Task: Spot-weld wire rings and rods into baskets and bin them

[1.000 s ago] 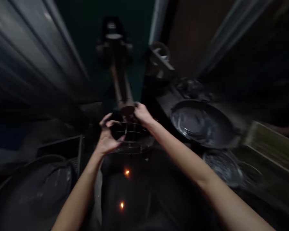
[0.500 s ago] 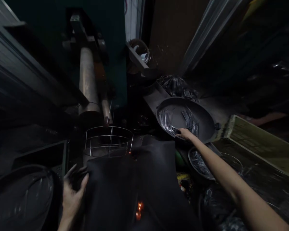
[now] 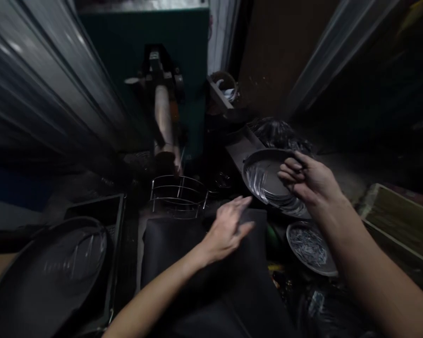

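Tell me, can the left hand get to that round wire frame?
Probably yes: the left hand looks open and empty, and the wire frame stands close by, ahead and to its left, with nothing seen blocking the way.

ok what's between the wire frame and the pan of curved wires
Between the wire frame and pan, small shiny bits show in the head view, too blurred to name.

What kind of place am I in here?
Probably a small metal workshop: a green machine with a cylindrical arm, a round wire frame, and a pan of bent wire pieces.
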The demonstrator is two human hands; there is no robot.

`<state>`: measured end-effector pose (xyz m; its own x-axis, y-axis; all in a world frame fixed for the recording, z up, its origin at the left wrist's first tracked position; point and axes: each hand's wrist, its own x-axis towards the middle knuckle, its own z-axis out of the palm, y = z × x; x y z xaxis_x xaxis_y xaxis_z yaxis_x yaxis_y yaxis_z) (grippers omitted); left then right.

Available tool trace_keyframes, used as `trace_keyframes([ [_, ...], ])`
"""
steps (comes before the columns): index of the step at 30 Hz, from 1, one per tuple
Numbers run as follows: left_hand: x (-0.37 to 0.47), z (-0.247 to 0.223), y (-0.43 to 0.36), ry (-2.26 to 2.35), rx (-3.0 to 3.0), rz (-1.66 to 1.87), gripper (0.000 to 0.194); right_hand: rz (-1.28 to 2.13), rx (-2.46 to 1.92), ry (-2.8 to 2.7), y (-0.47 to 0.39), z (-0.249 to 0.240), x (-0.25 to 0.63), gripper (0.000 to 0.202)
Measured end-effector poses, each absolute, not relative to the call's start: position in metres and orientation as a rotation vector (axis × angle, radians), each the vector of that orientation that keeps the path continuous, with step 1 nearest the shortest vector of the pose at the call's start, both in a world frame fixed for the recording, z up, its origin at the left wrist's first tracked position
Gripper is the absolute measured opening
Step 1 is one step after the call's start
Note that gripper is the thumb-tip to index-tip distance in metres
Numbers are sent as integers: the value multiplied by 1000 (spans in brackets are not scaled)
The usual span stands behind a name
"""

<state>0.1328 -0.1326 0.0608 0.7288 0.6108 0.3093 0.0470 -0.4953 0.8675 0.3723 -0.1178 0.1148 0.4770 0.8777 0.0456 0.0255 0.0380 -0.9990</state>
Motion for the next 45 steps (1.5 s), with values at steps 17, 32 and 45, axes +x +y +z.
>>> trace_keyframes([
  [17,79,45,-109,775,1466,696,37,648,-1483,-1365,-120,77,214,29],
  [32,-24,47,-24,1133,2314,893,87,1204,-1206,-854,-2,54,206,45],
  [45,-10,-12,-5,946,1839,1491,78,1232,-1205,-986,13,57,176,44],
])
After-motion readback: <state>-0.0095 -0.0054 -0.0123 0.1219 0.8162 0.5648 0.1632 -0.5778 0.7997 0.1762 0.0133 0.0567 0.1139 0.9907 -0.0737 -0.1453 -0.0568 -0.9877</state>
